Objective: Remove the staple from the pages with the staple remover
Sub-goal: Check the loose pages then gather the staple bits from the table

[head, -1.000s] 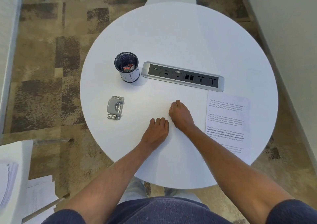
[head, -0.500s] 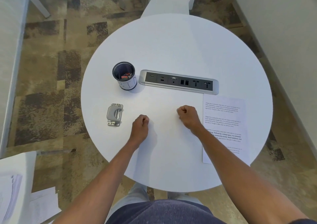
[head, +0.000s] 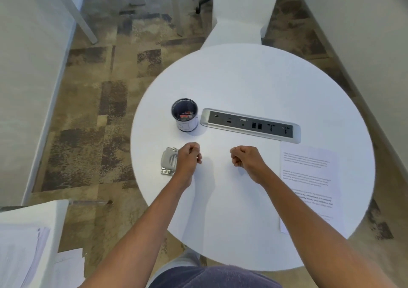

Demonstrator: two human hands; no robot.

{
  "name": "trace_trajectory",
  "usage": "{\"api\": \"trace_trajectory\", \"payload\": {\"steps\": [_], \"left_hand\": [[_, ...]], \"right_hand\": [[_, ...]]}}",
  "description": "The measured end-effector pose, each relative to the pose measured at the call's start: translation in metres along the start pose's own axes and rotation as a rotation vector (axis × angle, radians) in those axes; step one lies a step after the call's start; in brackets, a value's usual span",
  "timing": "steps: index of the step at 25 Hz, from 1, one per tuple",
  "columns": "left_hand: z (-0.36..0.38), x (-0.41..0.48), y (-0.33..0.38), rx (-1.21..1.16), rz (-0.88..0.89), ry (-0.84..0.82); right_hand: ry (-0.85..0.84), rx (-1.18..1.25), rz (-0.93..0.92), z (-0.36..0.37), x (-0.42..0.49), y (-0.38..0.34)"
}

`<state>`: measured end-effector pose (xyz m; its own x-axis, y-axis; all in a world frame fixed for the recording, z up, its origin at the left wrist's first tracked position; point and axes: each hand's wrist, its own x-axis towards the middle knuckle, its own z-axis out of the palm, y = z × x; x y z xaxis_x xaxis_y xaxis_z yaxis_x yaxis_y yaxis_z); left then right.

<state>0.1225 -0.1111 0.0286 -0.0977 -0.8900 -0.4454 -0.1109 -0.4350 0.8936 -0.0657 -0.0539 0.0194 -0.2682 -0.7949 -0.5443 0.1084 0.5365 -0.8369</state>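
While both hands sit curled into loose fists over the round white table (head: 254, 84), nothing of the task looks begun. Nearest, the 2 bare forearms reach in from the bottom edge. The left hand (head: 188, 158) has its fingers (head: 195, 148) folded in on themselves with nothing between them; its knuckles lie over the right edge of the grey metal staple remover (head: 169, 161), though whether they touch it I cannot tell. The right hand (head: 246, 157) is likewise closed on nothing, fingers (head: 239, 152) tucked under, well apart from the tool. To the outer side of that fist lie the printed pages (head: 309, 177), flat and unheld; the staple itself is too small to find. Beyond the fingertips stand a dark pen cup (head: 185, 114) and a long power strip (head: 250, 125). By my judgement, everything remains: pick up the remover, steady the pages, pry the staple out.
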Motion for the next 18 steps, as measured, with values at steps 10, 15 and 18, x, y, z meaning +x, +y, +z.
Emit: {"api": "trace_trajectory", "payload": {"steps": [10,15,18], "left_hand": [[-0.046,0.104,0.091,0.229,0.180,0.089],[-0.052,0.122,0.099,0.457,0.242,0.038],[-0.054,0.129,0.096,0.553,0.277,0.017]], "right_hand": [[-0.088,-0.112,-0.213,0.088,0.078,-0.131],[-0.142,-0.416,-0.228,0.109,0.109,-0.153],[-0.120,-0.619,-0.267,0.113,0.120,-0.156]]}}
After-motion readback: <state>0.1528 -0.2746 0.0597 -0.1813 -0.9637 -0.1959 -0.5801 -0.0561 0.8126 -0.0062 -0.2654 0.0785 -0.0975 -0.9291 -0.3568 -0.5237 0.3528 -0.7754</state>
